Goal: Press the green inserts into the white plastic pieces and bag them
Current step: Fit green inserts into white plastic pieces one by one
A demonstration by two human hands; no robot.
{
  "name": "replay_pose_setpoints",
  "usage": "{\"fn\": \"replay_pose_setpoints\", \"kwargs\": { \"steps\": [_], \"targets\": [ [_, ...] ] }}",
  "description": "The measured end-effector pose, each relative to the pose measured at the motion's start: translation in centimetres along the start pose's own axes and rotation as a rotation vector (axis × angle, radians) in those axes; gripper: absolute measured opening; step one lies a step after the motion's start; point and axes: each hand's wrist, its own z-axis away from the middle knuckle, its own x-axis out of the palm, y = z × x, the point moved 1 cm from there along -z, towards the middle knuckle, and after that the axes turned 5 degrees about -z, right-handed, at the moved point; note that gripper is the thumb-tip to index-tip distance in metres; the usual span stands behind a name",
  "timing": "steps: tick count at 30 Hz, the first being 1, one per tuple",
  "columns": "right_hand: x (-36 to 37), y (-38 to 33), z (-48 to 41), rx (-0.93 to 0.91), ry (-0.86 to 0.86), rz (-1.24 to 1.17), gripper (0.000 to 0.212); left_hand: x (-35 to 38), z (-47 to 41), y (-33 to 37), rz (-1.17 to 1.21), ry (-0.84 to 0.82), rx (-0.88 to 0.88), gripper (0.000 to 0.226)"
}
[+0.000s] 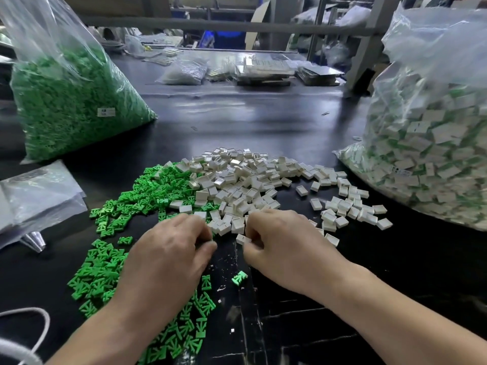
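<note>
My right hand (279, 243) pinches a white piece (243, 238) at the near edge of the white pile (250, 185). My left hand (174, 248) curls beside it; I cannot tell whether it holds anything. Green inserts (137, 196) lie left on the bench (263, 122) and the filled bag (427, 143) stands right, so I judge each hand reaches its own stock.
</note>
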Motion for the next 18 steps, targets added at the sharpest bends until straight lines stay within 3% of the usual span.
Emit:
{"fn": "replay_pose_setpoints", "kwargs": {
  "steps": [4, 7, 12, 18],
  "targets": [
    [-1.3, -0.4, 1.2, 0.100, -0.028, -0.664, 0.009, -1.0, 0.1, 1.0, 0.647, 0.053, -0.180, 0.012],
    [-0.8, -0.5, 1.4, 0.087, -0.082, -0.990, 0.006, -1.2, 0.2, 1.4, 0.958, 0.031, -0.202, 0.014],
    [-0.1, 0.3, 1.3, 0.071, -0.138, -1.269, 0.007, -0.4, 0.6, 1.1, 1.117, -0.011, -0.223, 0.028],
    [0.1, 0.8, 1.2, 0.066, -0.217, -1.517, 0.012, -0.1, 0.4, 1.6, 1.194, -0.009, -0.228, 0.028]
  ]
}}
